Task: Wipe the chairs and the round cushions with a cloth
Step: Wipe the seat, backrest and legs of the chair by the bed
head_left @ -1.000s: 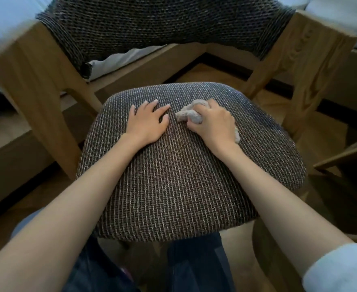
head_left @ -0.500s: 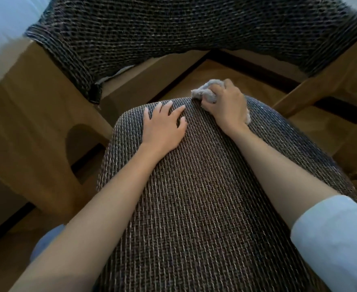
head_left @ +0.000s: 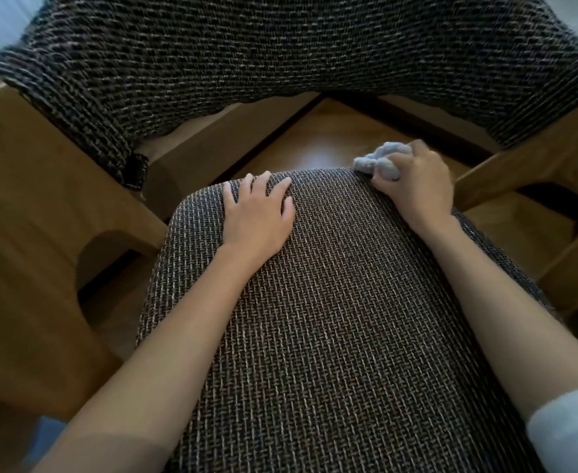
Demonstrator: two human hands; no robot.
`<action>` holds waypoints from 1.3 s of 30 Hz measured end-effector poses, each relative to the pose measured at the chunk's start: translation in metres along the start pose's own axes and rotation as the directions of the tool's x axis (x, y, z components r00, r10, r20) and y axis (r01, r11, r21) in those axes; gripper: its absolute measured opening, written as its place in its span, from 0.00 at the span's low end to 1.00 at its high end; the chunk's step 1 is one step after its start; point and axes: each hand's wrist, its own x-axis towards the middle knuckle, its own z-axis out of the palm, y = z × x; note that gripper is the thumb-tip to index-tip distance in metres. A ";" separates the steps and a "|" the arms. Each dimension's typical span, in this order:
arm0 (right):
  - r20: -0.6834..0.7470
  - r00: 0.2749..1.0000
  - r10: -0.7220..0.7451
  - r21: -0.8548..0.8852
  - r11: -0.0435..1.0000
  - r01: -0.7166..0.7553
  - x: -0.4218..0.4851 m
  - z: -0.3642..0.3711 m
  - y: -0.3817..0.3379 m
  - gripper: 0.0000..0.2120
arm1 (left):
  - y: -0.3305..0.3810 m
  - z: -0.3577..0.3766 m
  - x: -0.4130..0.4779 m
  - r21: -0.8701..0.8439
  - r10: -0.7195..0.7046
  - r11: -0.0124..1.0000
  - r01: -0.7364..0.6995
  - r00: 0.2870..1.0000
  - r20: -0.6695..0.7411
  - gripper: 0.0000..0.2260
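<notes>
Head view: left hand [head_left: 256,216] spread on cushion [head_left: 331,336], right hand [head_left: 417,186] clutching cloth [head_left: 379,162] beside wooden armrest [head_left: 519,172].

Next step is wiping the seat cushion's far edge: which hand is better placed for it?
The right. The right hand grips the balled cloth at the far right corner of the seat cushion, so it could probably sweep along that edge. The left hand rests flat on the cushion, holding nothing.

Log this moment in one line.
right hand grips crumpled pale cloth at far edge of brown woven seat cushion | left hand flat on cushion
</notes>
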 end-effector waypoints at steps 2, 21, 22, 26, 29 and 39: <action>-0.003 0.994 0.105 -0.004 0.994 -0.105 0.001 0.001 -0.009 0.15 | -0.001 -0.001 0.000 -0.002 -0.001 1.000 0.001 1.000 -0.001 0.21; 0.134 0.989 -0.062 0.091 0.995 0.050 -0.051 -0.007 -0.069 0.12 | 0.002 -0.002 -0.006 0.017 0.029 0.999 -0.029 0.999 -0.013 0.21; 0.149 0.979 -0.136 0.126 0.985 0.117 -0.059 -0.009 -0.071 0.13 | 0.001 -0.002 -0.006 0.018 0.029 0.999 -0.028 1.000 -0.007 0.21; 0.106 0.989 -0.099 -0.015 0.995 0.101 -0.044 -0.028 -0.016 0.15 | 0.002 -0.002 -0.011 0.008 0.067 0.998 -0.067 0.996 0.057 0.23; 0.061 0.986 0.155 -0.043 0.987 -0.153 -0.028 -0.033 0.013 0.13 | 0.004 -0.002 -0.017 0.025 0.129 0.991 -0.132 0.988 0.085 0.23; 0.073 0.996 -0.050 0.059 0.997 0.046 -0.084 -0.049 -0.015 0.14 | 0.013 -0.006 -0.030 0.058 0.136 0.988 -0.143 0.985 0.109 0.24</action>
